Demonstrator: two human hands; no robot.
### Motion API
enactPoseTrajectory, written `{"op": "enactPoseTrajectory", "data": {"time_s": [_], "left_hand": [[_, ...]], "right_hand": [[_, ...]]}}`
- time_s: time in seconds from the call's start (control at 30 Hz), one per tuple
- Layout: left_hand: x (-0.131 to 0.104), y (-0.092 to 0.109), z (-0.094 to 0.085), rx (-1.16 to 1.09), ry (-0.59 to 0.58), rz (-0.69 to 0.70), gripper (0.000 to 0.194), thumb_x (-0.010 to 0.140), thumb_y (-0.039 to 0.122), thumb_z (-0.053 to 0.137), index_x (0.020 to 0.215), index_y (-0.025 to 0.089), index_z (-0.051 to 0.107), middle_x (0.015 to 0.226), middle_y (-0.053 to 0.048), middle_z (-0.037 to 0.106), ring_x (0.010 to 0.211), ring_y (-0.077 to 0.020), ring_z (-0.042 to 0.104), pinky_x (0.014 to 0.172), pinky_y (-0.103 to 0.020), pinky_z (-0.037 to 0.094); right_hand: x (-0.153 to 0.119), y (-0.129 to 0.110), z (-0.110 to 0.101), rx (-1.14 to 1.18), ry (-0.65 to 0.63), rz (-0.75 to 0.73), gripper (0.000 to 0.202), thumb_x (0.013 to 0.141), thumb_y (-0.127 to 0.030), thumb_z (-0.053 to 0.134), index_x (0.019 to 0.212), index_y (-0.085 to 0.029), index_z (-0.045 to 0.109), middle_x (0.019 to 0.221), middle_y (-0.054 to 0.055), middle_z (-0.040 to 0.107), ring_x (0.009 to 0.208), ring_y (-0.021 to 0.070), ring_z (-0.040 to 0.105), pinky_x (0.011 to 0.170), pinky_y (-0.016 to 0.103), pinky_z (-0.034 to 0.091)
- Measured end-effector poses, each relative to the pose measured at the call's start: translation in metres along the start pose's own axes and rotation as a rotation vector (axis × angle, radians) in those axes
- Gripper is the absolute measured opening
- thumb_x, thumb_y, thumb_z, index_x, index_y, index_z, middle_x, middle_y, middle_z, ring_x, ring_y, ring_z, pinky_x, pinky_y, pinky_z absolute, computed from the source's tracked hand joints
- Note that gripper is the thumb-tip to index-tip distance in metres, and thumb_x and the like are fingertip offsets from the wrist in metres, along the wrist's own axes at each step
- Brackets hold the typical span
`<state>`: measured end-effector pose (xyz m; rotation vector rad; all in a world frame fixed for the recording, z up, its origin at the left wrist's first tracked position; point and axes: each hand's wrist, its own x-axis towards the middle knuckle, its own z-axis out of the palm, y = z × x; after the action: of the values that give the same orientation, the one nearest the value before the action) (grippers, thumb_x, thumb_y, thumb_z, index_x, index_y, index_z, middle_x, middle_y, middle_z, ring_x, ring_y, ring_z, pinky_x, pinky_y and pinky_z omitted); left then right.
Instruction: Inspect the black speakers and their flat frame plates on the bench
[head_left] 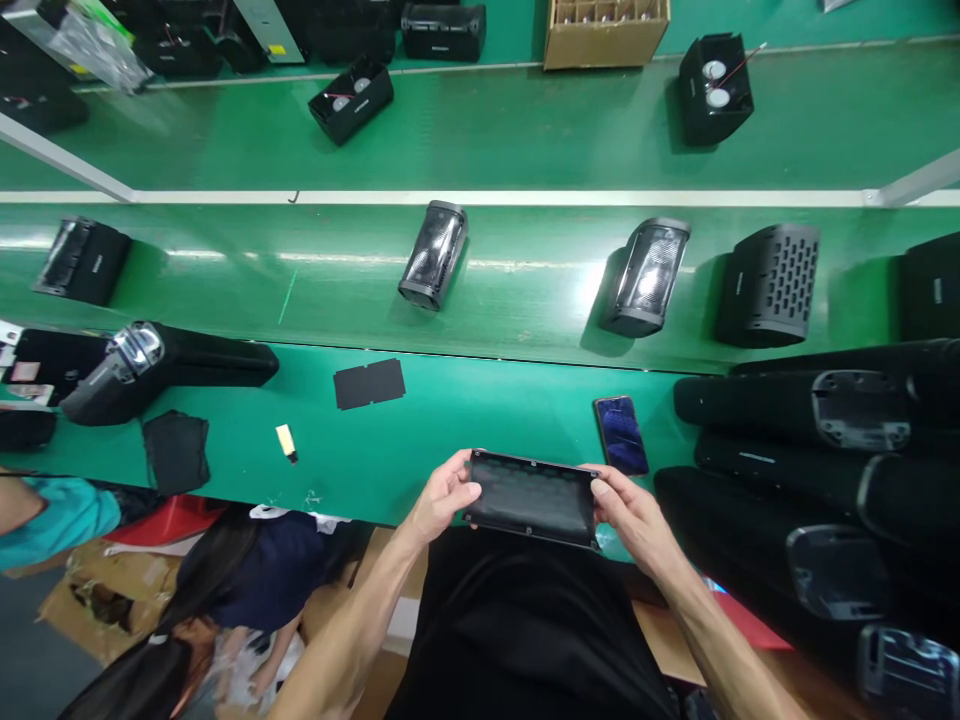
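Between my two hands is a black rectangular panel (534, 497) with small screws or holes along its rim, held level over the table's front edge. My left hand (442, 497) grips its left end, thumb on top and fingers underneath. At its right end, my right hand (626, 508) pinches the panel the same way. A phone (622, 436) lies on the green table (465, 420) just beyond my right hand. Farther left on the table is a flat black sheet (369, 384) with notched edges.
Long black speaker housings (795, 460) are stacked at the right. Another long housing (172, 365), a folded black cloth (176, 452) and a small yellow-and-black piece (286, 443) lie left. Black speakers (433, 255) sit on the green conveyor (337, 270) beyond. A co-worker (255, 580) bends down at lower left.
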<state>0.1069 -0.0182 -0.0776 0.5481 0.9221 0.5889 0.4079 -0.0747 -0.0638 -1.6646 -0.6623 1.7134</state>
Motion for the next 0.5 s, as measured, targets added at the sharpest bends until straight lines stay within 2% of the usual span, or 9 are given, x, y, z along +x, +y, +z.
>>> {"op": "enactPoseTrajectory", "data": {"time_s": [0.1, 0.2, 0.27, 0.37, 0.43, 0.47, 0.5], "left_hand": [[0.004, 0.001, -0.002, -0.145, -0.025, 0.013, 0.072, 0.083, 0.065, 0.074, 0.135, 0.017, 0.062, 0.085, -0.005, 0.069, 0.049, -0.0105, 0.057, 0.044, -0.021, 0.046], [0.012, 0.006, 0.001, -0.269, -0.058, 0.109, 0.102, 0.064, 0.087, 0.075, 0.139, 0.019, 0.061, 0.095, -0.008, 0.072, 0.059, -0.0145, 0.063, 0.053, -0.027, 0.052], [0.021, 0.011, 0.010, -0.272, -0.066, 0.143, 0.112, 0.049, 0.088, 0.082, 0.137, 0.022, 0.063, 0.109, -0.011, 0.073, 0.083, -0.0244, 0.070, 0.071, -0.035, 0.057], [0.039, 0.019, 0.029, -0.215, -0.086, 0.139, 0.112, 0.041, 0.076, 0.093, 0.137, 0.029, 0.063, 0.124, -0.012, 0.071, 0.118, -0.0364, 0.065, 0.097, -0.049, 0.053], [0.050, 0.025, 0.038, -0.209, -0.082, 0.138, 0.118, 0.039, 0.077, 0.093, 0.142, 0.033, 0.058, 0.132, -0.011, 0.068, 0.127, -0.0381, 0.060, 0.103, -0.053, 0.049], [0.055, 0.028, 0.041, -0.219, -0.067, 0.150, 0.121, 0.038, 0.079, 0.092, 0.144, 0.034, 0.056, 0.135, -0.011, 0.067, 0.130, -0.0383, 0.059, 0.104, -0.053, 0.049], [0.058, 0.032, 0.041, -0.230, -0.047, 0.166, 0.124, 0.037, 0.082, 0.090, 0.145, 0.034, 0.054, 0.137, -0.012, 0.066, 0.131, -0.0384, 0.057, 0.105, -0.053, 0.049]], "right_hand": [[0.004, -0.005, 0.006, 0.135, 0.016, 0.040, 0.048, 0.085, -0.066, 0.073, 0.104, -0.022, 0.071, 0.069, -0.001, 0.058, 0.058, 0.0167, 0.057, 0.055, 0.030, 0.052], [0.012, -0.019, 0.023, 0.260, 0.065, -0.008, 0.045, 0.082, -0.065, 0.078, 0.093, -0.023, 0.067, 0.065, -0.003, 0.055, 0.053, 0.0150, 0.054, 0.049, 0.027, 0.049], [0.017, -0.030, 0.039, 0.306, 0.082, -0.053, 0.044, 0.082, -0.066, 0.076, 0.088, -0.024, 0.064, 0.065, -0.003, 0.055, 0.054, 0.0147, 0.054, 0.049, 0.027, 0.049], [0.024, -0.044, 0.057, 0.308, 0.061, -0.090, 0.043, 0.084, -0.066, 0.073, 0.086, -0.025, 0.061, 0.066, -0.002, 0.056, 0.057, 0.0161, 0.058, 0.052, 0.028, 0.052], [0.033, -0.051, 0.058, 0.283, 0.012, -0.107, 0.044, 0.086, -0.067, 0.071, 0.092, -0.024, 0.064, 0.075, 0.002, 0.064, 0.066, 0.0199, 0.065, 0.058, 0.032, 0.057], [0.041, -0.056, 0.053, 0.246, 0.022, -0.137, 0.045, 0.086, -0.066, 0.070, 0.099, -0.023, 0.066, 0.086, 0.005, 0.069, 0.075, 0.0225, 0.069, 0.065, 0.034, 0.059], [0.053, -0.061, 0.044, 0.177, 0.099, -0.180, 0.048, 0.086, -0.065, 0.069, 0.109, -0.022, 0.066, 0.100, 0.009, 0.072, 0.086, 0.0248, 0.071, 0.072, 0.037, 0.061]]}}
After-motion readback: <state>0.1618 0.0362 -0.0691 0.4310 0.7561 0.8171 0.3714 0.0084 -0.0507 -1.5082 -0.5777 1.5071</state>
